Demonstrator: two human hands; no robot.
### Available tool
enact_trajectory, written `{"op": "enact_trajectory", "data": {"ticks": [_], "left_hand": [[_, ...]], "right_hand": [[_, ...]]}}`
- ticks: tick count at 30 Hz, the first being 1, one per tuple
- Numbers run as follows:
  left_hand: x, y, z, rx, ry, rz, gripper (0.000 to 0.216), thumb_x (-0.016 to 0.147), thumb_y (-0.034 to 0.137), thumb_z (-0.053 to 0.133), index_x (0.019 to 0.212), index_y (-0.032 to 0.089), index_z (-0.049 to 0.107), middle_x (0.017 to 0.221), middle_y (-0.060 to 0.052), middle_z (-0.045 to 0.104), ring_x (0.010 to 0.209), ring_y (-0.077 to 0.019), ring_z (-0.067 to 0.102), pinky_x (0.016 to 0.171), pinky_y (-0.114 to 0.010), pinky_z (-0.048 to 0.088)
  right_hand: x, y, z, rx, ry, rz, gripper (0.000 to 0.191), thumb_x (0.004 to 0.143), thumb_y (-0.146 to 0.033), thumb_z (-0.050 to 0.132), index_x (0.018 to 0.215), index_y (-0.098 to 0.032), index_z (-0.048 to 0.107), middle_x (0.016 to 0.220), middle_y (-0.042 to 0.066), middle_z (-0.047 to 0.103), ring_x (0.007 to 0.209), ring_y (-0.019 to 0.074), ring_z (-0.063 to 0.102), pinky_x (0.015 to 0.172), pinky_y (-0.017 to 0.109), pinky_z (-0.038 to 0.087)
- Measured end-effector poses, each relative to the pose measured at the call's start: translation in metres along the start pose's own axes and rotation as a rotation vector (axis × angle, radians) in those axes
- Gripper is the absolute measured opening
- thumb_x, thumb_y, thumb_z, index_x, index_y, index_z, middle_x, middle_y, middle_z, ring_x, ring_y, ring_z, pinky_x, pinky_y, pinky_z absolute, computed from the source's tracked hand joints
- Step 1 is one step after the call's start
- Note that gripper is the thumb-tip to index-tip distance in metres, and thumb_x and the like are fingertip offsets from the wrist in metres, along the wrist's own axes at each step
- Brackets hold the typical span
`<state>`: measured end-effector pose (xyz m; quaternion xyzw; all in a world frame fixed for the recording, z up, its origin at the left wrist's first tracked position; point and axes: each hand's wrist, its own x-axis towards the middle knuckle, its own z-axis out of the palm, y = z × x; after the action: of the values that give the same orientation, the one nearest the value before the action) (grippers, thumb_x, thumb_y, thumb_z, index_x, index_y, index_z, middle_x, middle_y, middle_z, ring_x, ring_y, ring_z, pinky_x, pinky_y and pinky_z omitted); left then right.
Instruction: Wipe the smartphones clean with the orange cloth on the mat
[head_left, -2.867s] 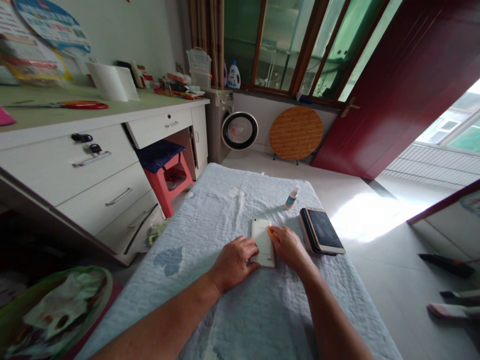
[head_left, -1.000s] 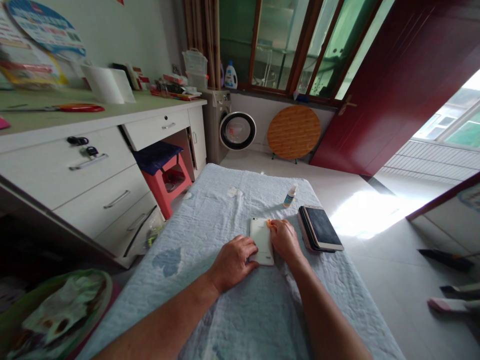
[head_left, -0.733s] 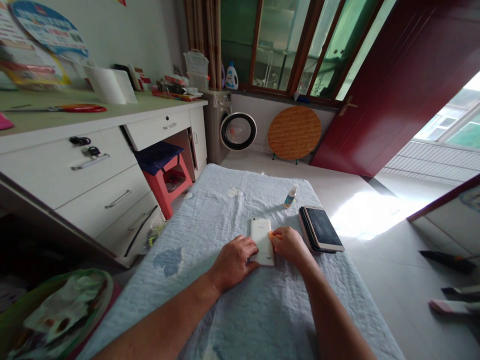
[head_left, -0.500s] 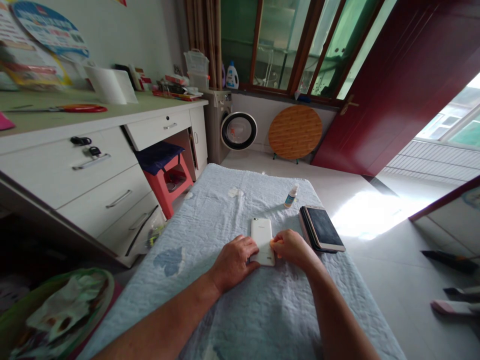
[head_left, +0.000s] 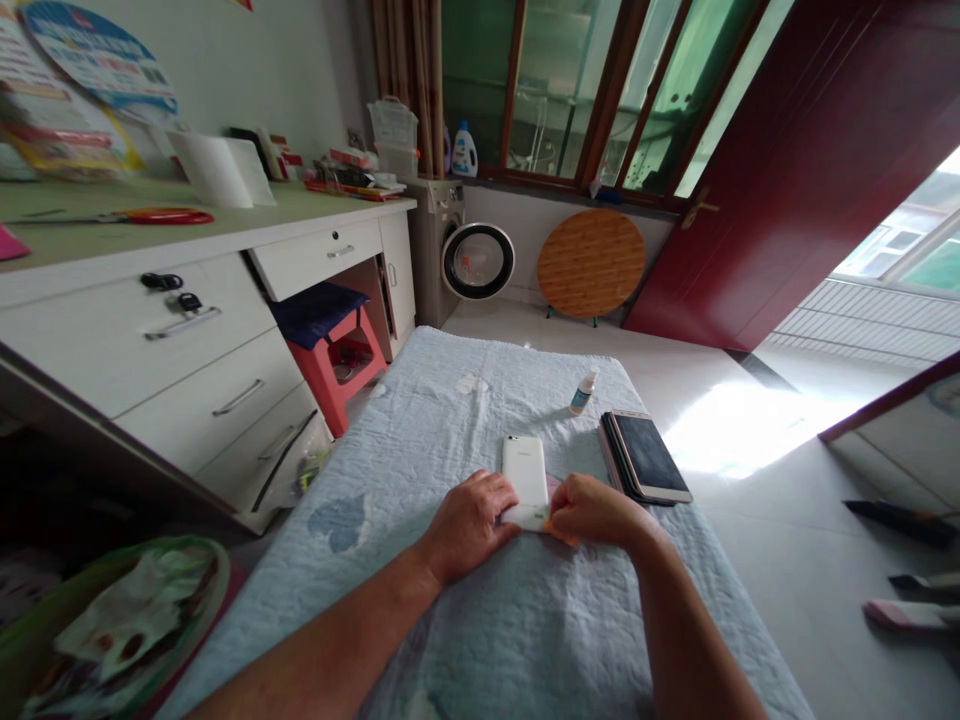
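Note:
A white smartphone [head_left: 524,464] lies back side up on the blue quilted cover [head_left: 420,400]. My left hand [head_left: 474,520] grips its lower left edge, fingers on top and thumb at the bottom. At the lower right corner of the phone, my right hand [head_left: 589,512] is closed round an orange cloth [head_left: 562,532], mostly hidden under the fingers. A small spray bottle [head_left: 583,392] stands upright beyond the right hand. To the right sits a stack of devices with a gold-edged smartphone [head_left: 648,455] on top, its dark screen up.
A basket [head_left: 217,580] with crumpled tissue is at the lower left. Along the left runs a white desk [head_left: 187,370] with a red stool [head_left: 341,365] beneath. Farther back are an open washing machine door [head_left: 478,262], a round wooden tabletop [head_left: 591,263] and a red door [head_left: 787,150].
My right hand has slid down along the phone's right edge to its lower corner, and more of the orange cloth shows. My left hand and the phone stay in place.

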<state>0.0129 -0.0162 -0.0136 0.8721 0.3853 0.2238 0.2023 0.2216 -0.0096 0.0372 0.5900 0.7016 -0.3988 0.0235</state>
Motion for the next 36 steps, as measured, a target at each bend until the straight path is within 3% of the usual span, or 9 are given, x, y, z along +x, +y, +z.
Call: {"op": "enact_trajectory", "data": {"ticks": [3,5,9,12,14,19,27,36], "left_hand": [[0.0,0.0,0.0,-0.003,0.005,0.005,0.011,0.085,0.031,0.063,0.087,0.021,0.063,0.092,-0.002,0.063,0.089,-0.02,0.054,0.081,-0.031,0.044],[0.0,0.001,0.0,0.001,0.007,0.002,0.012,0.084,0.032,0.064,0.085,0.02,0.062,0.092,-0.002,0.063,0.089,-0.0201,0.055,0.08,-0.031,0.044],[0.001,0.001,-0.001,-0.002,0.01,-0.016,0.012,0.082,0.029,0.065,0.088,0.02,0.062,0.094,-0.002,0.064,0.091,-0.0205,0.055,0.082,-0.031,0.044],[0.001,0.002,-0.003,-0.023,-0.006,-0.003,0.015,0.085,0.031,0.063,0.095,0.02,0.063,0.097,-0.003,0.064,0.093,-0.0208,0.055,0.083,-0.032,0.044],[0.001,0.002,-0.004,-0.027,-0.013,-0.005,0.016,0.085,0.032,0.063,0.095,0.021,0.063,0.098,-0.003,0.063,0.094,-0.0211,0.055,0.084,-0.032,0.044],[0.001,0.002,-0.005,-0.002,-0.048,-0.037,0.011,0.081,0.028,0.066,0.088,0.021,0.062,0.095,-0.002,0.062,0.094,-0.0213,0.054,0.084,-0.032,0.044],[0.001,0.001,-0.002,0.0,-0.033,-0.024,0.01,0.078,0.021,0.068,0.086,0.021,0.062,0.092,-0.002,0.062,0.091,-0.0199,0.054,0.083,-0.03,0.044],[0.001,0.0,-0.002,-0.01,-0.03,-0.022,0.01,0.079,0.024,0.069,0.086,0.021,0.062,0.093,-0.001,0.062,0.092,-0.0198,0.054,0.084,-0.03,0.043]], "right_hand": [[0.0,0.001,-0.001,0.022,-0.032,-0.051,0.018,0.065,-0.016,0.052,0.06,-0.013,0.069,0.051,0.0,0.059,0.047,0.0092,0.048,0.046,0.02,0.032],[0.001,0.001,-0.002,0.053,0.077,-0.122,0.02,0.07,-0.018,0.053,0.071,-0.014,0.072,0.057,0.0,0.062,0.052,0.0099,0.051,0.049,0.02,0.034],[0.007,-0.001,0.002,0.028,0.417,-0.28,0.026,0.079,-0.018,0.051,0.09,-0.018,0.075,0.082,0.004,0.067,0.071,0.012,0.059,0.066,0.021,0.041],[0.016,-0.003,0.011,-0.047,0.415,-0.325,0.027,0.08,-0.014,0.051,0.091,-0.021,0.075,0.085,0.003,0.063,0.079,0.0127,0.059,0.076,0.022,0.042],[0.024,-0.003,0.018,-0.066,0.416,-0.304,0.027,0.081,-0.014,0.051,0.088,-0.022,0.075,0.086,0.003,0.061,0.08,0.0124,0.059,0.077,0.021,0.042],[0.042,0.002,0.028,-0.067,0.572,-0.232,0.027,0.088,-0.018,0.049,0.094,-0.023,0.075,0.092,0.004,0.058,0.082,0.0124,0.057,0.079,0.02,0.041],[0.063,0.007,0.026,-0.107,0.765,-0.102,0.03,0.094,-0.024,0.042,0.104,-0.022,0.07,0.093,0.005,0.056,0.083,0.0131,0.054,0.076,0.019,0.038],[0.062,0.012,0.017,-0.093,0.723,-0.076,0.032,0.091,-0.02,0.043,0.109,-0.018,0.07,0.092,0.007,0.067,0.086,0.0149,0.06,0.078,0.02,0.039]]}}
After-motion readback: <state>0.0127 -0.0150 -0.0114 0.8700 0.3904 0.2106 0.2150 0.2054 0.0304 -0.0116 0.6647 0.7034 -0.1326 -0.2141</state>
